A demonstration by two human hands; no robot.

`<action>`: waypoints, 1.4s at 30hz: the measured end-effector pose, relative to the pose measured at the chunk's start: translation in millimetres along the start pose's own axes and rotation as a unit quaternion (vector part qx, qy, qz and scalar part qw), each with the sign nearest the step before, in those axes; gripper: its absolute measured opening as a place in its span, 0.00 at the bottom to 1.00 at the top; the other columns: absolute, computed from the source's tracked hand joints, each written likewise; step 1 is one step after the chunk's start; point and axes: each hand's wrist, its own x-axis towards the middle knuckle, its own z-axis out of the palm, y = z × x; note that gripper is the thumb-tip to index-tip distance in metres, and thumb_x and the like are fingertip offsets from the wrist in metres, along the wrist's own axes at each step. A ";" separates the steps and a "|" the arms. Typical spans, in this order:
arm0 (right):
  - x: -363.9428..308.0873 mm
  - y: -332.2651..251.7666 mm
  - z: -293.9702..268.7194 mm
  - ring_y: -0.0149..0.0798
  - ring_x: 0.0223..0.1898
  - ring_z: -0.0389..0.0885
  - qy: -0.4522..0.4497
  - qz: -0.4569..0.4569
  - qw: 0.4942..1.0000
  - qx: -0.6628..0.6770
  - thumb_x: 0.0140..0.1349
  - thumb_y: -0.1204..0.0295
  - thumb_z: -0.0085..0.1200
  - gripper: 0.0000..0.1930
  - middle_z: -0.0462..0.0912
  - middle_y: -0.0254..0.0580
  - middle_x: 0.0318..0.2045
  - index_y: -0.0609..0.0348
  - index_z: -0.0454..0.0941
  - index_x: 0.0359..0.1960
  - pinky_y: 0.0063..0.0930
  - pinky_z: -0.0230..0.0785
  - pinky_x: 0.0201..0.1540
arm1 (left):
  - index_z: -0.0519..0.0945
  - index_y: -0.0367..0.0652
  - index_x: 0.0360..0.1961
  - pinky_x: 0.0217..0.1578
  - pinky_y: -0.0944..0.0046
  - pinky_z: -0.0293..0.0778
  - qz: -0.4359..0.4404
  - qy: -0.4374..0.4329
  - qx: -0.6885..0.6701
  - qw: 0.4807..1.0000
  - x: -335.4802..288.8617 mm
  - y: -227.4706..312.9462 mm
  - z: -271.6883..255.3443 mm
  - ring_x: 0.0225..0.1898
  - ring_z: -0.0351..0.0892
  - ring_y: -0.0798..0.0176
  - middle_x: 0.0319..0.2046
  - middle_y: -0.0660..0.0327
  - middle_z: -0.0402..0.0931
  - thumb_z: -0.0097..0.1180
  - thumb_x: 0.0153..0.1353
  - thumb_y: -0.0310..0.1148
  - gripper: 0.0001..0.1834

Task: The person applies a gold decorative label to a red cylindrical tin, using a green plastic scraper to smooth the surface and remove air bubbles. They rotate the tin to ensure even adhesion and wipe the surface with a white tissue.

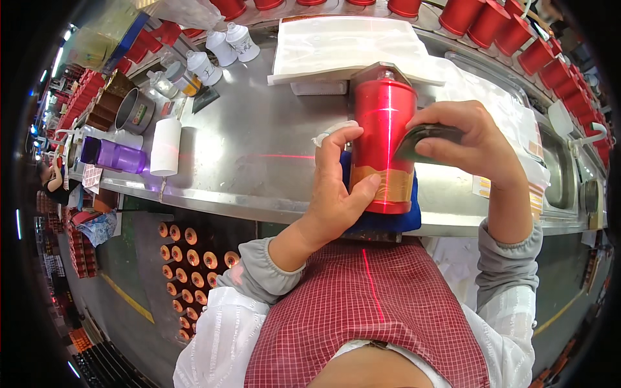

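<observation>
A shiny red cylinder (378, 145) lies in front of me with one end toward me, held at its far end by a metal fixture (383, 70). Around its near part runs a gold patterned band (396, 183). My left hand (330, 187) grips the cylinder's left side, thumb on the band and one finger wrapped in white tape. In my right hand (482, 139), fingers and thumb pinch a thin dark scraper-like piece (432, 134), its edge against the cylinder's right side. Beneath the cylinder is a blue cloth (415, 213).
White printed sheets (343, 48) lie behind the fixture. To the left stand a white paper roll (166, 147), a purple bottle (116, 155), a grey pot (134, 111) and several white spray bottles (241, 44). Red cylinders (485, 26) line the back; a sink (561, 171) is at right.
</observation>
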 end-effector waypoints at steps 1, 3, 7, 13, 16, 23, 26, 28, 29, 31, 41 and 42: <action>2.2 0.2 -0.9 0.25 0.27 0.77 -0.025 -0.010 1.000 -0.001 0.54 0.75 0.64 0.11 0.82 0.37 0.25 0.62 0.81 0.40 0.22 0.72 0.31 | 0.62 0.37 0.61 0.64 0.55 0.55 -0.001 -0.001 -0.001 1.000 -0.4 -0.1 0.4 0.62 0.61 0.52 0.57 0.51 0.63 0.60 0.53 0.29 0.33; 8.1 -0.8 -5.6 0.25 0.27 0.76 -0.075 -0.028 0.997 -0.004 0.54 0.75 0.64 0.12 0.81 0.37 0.25 0.63 0.81 0.40 0.22 0.72 0.31 | 0.62 0.37 0.61 0.64 0.55 0.55 -0.002 -0.002 -0.006 1.000 -0.4 -0.4 1.1 0.62 0.61 0.52 0.57 0.51 0.63 0.60 0.53 0.28 0.33; 20.9 -2.7 -11.2 0.25 0.27 0.76 -0.085 -0.004 0.996 -0.008 0.54 0.75 0.65 0.12 0.81 0.36 0.25 0.64 0.81 0.40 0.22 0.72 0.32 | 0.62 0.37 0.61 0.64 0.56 0.55 -0.013 -0.002 -0.019 1.000 -1.6 -0.1 2.0 0.62 0.61 0.52 0.57 0.51 0.62 0.59 0.53 0.28 0.33; 26.9 1.6 -13.9 0.23 0.28 0.75 -0.130 0.022 0.990 0.059 0.54 0.74 0.65 0.12 0.81 0.33 0.26 0.65 0.81 0.40 0.20 0.71 0.32 | 0.58 0.36 0.62 0.68 0.55 0.50 -0.009 -0.034 -0.010 0.999 -1.2 1.3 0.2 0.64 0.58 0.56 0.60 0.54 0.58 0.54 0.56 0.22 0.32; 31.5 -0.8 -15.2 0.22 0.29 0.75 -0.140 0.064 0.988 0.033 0.54 0.75 0.65 0.12 0.80 0.31 0.26 0.65 0.81 0.40 0.19 0.71 0.33 | 0.58 0.36 0.62 0.68 0.55 0.50 -0.009 -0.033 -0.003 0.999 -2.4 1.2 -0.3 0.64 0.58 0.56 0.60 0.54 0.59 0.54 0.56 0.22 0.32; 35.3 -0.7 -19.0 0.22 0.30 0.75 -0.160 0.066 0.983 0.053 0.54 0.76 0.64 0.12 0.81 0.31 0.27 0.65 0.81 0.40 0.19 0.72 0.34 | 0.58 0.36 0.62 0.67 0.55 0.51 -0.018 -0.033 -0.001 0.999 -2.8 2.5 0.9 0.64 0.58 0.55 0.59 0.54 0.59 0.54 0.56 0.23 0.32; 36.7 -2.3 -18.9 0.22 0.31 0.76 -0.206 0.088 0.972 0.066 0.54 0.76 0.64 0.13 0.81 0.31 0.28 0.65 0.82 0.41 0.19 0.72 0.35 | 0.58 0.37 0.62 0.67 0.56 0.52 -0.028 -0.033 -0.018 0.999 -3.4 2.8 0.8 0.64 0.59 0.55 0.59 0.54 0.59 0.53 0.57 0.22 0.32; 35.6 1.3 -19.1 0.22 0.31 0.76 -0.178 0.067 0.980 0.054 0.54 0.76 0.64 0.13 0.81 0.31 0.28 0.65 0.82 0.42 0.19 0.72 0.35 | 0.58 0.37 0.62 0.66 0.56 0.53 -0.026 -0.031 -0.017 0.999 -3.8 2.2 1.0 0.64 0.59 0.55 0.59 0.54 0.59 0.53 0.57 0.23 0.31; 35.0 2.7 -19.0 0.22 0.31 0.76 -0.164 0.058 0.984 0.047 0.54 0.76 0.64 0.13 0.81 0.30 0.28 0.65 0.82 0.42 0.19 0.72 0.35 | 0.58 0.37 0.62 0.66 0.56 0.53 -0.026 -0.031 -0.017 0.999 -3.8 1.9 1.1 0.64 0.59 0.56 0.60 0.54 0.59 0.53 0.57 0.23 0.31; 35.1 3.1 -18.0 0.22 0.31 0.76 -0.155 0.064 0.985 0.044 0.54 0.76 0.64 0.13 0.81 0.30 0.29 0.65 0.82 0.42 0.19 0.72 0.35 | 0.58 0.37 0.62 0.66 0.56 0.53 -0.027 -0.033 -0.017 0.999 -3.8 1.8 1.0 0.64 0.59 0.56 0.60 0.54 0.59 0.53 0.57 0.23 0.31; 37.3 2.2 -17.7 0.25 0.31 0.76 -0.177 0.079 0.980 0.042 0.53 0.72 0.65 0.13 0.81 0.35 0.27 0.66 0.81 0.38 0.22 0.70 0.35 | 0.57 0.37 0.63 0.65 0.57 0.56 -0.031 -0.036 -0.003 0.999 -5.1 2.1 1.7 0.63 0.60 0.57 0.59 0.54 0.59 0.52 0.58 0.23 0.31; 37.4 2.8 -18.0 0.25 0.32 0.76 -0.180 0.074 0.980 0.046 0.54 0.72 0.64 0.13 0.81 0.35 0.28 0.66 0.81 0.39 0.22 0.70 0.36 | 0.57 0.37 0.63 0.65 0.57 0.56 -0.033 -0.035 -0.002 0.999 -5.1 2.3 1.7 0.63 0.60 0.57 0.59 0.54 0.59 0.52 0.58 0.23 0.31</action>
